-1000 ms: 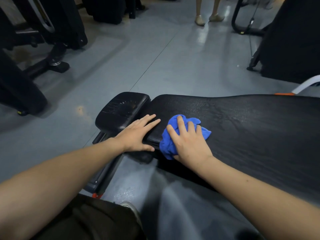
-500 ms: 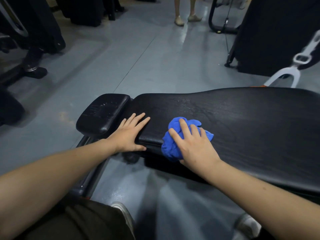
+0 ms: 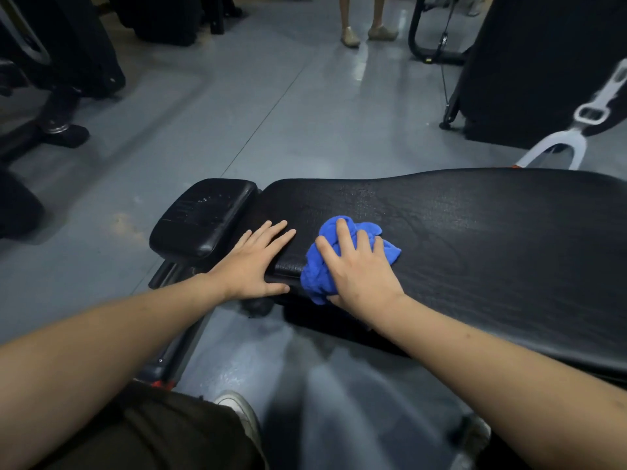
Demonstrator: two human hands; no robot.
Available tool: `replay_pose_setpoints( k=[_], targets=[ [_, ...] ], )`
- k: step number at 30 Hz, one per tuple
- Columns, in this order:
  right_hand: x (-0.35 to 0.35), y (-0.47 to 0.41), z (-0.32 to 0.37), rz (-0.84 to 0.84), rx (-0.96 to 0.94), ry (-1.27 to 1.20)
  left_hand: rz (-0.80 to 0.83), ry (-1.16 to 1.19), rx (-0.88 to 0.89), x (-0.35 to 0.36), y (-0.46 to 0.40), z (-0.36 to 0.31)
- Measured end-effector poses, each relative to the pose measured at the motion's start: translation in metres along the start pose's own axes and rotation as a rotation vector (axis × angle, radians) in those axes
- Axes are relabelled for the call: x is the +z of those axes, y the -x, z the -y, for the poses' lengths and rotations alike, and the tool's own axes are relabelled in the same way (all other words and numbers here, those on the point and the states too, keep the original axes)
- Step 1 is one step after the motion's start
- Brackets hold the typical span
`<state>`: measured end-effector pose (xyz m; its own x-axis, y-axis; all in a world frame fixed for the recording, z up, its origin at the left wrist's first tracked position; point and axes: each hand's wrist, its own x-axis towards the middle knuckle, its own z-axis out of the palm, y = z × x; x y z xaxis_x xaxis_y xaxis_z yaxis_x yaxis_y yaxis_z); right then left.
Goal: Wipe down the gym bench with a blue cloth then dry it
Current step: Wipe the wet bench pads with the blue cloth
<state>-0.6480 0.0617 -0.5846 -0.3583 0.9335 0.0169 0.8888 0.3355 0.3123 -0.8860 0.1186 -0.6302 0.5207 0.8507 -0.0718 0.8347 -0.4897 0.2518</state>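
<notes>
The black gym bench (image 3: 475, 239) runs across the view, with a small separate seat pad (image 3: 203, 218) at its left end. A crumpled blue cloth (image 3: 319, 276) lies on the near left part of the long pad. My right hand (image 3: 356, 269) presses down on the cloth with fingers spread over it, thumb at the pad's near edge. My left hand (image 3: 252, 262) rests flat on the pad's left corner, fingers straight, holding nothing. The bench surface shows faint wet streaks beyond the cloth.
Grey floor (image 3: 271, 113) stretches beyond the bench. Dark gym machines (image 3: 68, 62) stand at the left and a black machine (image 3: 543, 62) at the right. A person's feet (image 3: 366, 33) are at the top. A white handle (image 3: 570, 137) hangs behind the bench.
The view has shifted a little; the bench sits slightly left and lower in frame than a second ago. Both hands keep their places on the pad and cloth.
</notes>
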Motion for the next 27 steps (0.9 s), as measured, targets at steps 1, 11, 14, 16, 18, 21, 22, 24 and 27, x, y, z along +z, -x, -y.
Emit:
replay_pose_setpoints(
  k=[1, 11, 14, 16, 18, 21, 22, 24, 27],
  targets=[
    [0.001, 0.002, -0.003, 0.006, -0.004, -0.005, 0.003, 0.001, -0.003, 0.0, -0.001, -0.003],
    [-0.003, 0.072, -0.054, 0.011, 0.003, -0.024, -0.007, -0.099, 0.148, 0.004, -0.023, -0.049],
    [-0.003, 0.069, -0.051, 0.016, 0.02, -0.012, -0.011, -0.109, 0.133, 0.005, -0.025, -0.054],
    [-0.003, 0.06, -0.044, 0.017, 0.031, -0.01, -0.017, -0.105, 0.148, 0.003, -0.025, -0.055],
    [-0.003, 0.05, -0.036, 0.018, 0.035, -0.016, -0.03, -0.109, 0.195, 0.003, -0.025, -0.058],
    [-0.002, 0.042, -0.033, 0.007, 0.037, -0.03, -0.047, -0.143, 0.244, 0.005, -0.025, -0.066],
    [-0.002, 0.045, -0.035, 0.004, 0.034, -0.039, -0.044, -0.144, 0.252, 0.004, -0.026, -0.069],
    [-0.002, 0.053, -0.041, -0.003, 0.024, -0.055, -0.043, -0.149, 0.284, 0.001, -0.03, -0.074],
    [-0.005, 0.072, -0.054, 0.008, 0.009, -0.062, -0.029, -0.162, 0.334, -0.002, -0.036, -0.088]
  ],
)
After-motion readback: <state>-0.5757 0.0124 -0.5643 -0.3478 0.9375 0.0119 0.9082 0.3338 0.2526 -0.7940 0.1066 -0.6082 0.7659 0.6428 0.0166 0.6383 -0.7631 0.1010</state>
